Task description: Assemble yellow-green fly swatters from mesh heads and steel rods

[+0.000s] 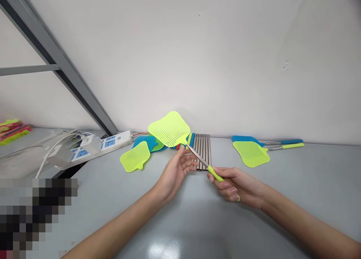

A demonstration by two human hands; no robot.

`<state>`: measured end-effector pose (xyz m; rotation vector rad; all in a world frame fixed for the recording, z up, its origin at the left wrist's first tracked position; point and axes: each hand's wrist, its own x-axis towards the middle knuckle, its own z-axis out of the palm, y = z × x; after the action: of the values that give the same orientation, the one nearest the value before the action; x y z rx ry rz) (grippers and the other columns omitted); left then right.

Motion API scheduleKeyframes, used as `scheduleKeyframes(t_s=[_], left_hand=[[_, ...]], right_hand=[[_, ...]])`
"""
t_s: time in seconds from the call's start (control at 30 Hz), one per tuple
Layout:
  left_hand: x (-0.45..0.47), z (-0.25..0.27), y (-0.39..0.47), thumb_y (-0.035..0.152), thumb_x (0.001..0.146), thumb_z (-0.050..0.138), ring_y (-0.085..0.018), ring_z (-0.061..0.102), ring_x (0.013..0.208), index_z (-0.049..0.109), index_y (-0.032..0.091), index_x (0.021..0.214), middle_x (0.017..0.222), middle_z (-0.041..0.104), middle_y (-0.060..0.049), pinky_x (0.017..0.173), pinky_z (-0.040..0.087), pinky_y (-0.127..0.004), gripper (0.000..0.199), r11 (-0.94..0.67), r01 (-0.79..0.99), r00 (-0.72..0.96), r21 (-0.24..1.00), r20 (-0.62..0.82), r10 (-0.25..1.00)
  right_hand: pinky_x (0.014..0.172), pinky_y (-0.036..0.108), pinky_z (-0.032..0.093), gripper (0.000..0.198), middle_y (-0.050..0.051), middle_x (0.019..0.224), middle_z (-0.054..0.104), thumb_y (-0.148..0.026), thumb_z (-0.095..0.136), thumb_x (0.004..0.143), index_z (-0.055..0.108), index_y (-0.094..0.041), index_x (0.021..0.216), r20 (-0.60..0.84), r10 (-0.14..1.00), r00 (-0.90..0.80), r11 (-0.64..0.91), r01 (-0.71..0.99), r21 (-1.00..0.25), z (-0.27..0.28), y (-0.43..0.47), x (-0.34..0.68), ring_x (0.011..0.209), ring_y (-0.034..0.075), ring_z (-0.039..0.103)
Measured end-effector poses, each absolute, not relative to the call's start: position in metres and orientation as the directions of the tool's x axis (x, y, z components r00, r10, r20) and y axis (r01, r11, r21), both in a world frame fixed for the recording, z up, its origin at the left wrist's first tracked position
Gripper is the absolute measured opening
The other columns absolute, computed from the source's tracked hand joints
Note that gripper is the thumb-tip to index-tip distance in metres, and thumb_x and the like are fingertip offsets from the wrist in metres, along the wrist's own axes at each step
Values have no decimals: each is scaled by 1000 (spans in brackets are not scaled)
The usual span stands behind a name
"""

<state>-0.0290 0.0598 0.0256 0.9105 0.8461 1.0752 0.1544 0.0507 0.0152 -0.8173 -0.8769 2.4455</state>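
Note:
My right hand [236, 185] grips the lime-green handle of a fly swatter [169, 128], which is raised and tilted up to the left. Its perforated lime-green head joins the handle by a metal shaft. Just under the neck of the swatter is my left hand [176, 172], fingers apart and curved, thumb close to the base of the head; whether the thumb touches it I cannot tell. Behind the hands, metal rods [202, 150] lie side by side on the grey table. A loose lime-green swatter head [135, 157] rests left of them, beside blue heads [143, 141].
At the right lie a blue fly swatter [246, 139] and a lime-green fly swatter [251, 153] with handles. A white power strip [113, 141] with plugs and cables sits at the left, below a grey metal frame [67, 74]. The white wall [225, 63] stands behind.

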Motion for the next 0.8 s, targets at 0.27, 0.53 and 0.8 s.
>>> scheduleKeyframes(t_s=[0.27,0.53,0.8], left_hand=[[-28,29,65,37,78,44,-12,54,71,51,13,85,74,55,-3,71,42,-26,25,45,-571,26,820,-37,999],[-17,36,52,45,79,38,-3,26,39,44,14,73,49,26,7,41,31,-16,32,167,-703,84,691,-153,985],[2,64,59,41,80,39,-3,15,34,36,16,60,47,17,8,31,18,-15,32,135,-754,61,643,-136,989]], right_hand=[[43,17,22,23,-4,58,34,-37,43,78,50,-15,82,-361,553,-751,-700,-184,-690,1,32,134,44,4,29],[45,19,21,21,-5,58,32,-37,45,78,49,-17,83,-314,481,-818,-791,-251,-558,-7,12,118,44,4,27],[42,19,14,20,-6,58,26,-37,45,78,46,-17,79,-293,628,-721,-711,-378,-593,11,6,115,43,4,18]])
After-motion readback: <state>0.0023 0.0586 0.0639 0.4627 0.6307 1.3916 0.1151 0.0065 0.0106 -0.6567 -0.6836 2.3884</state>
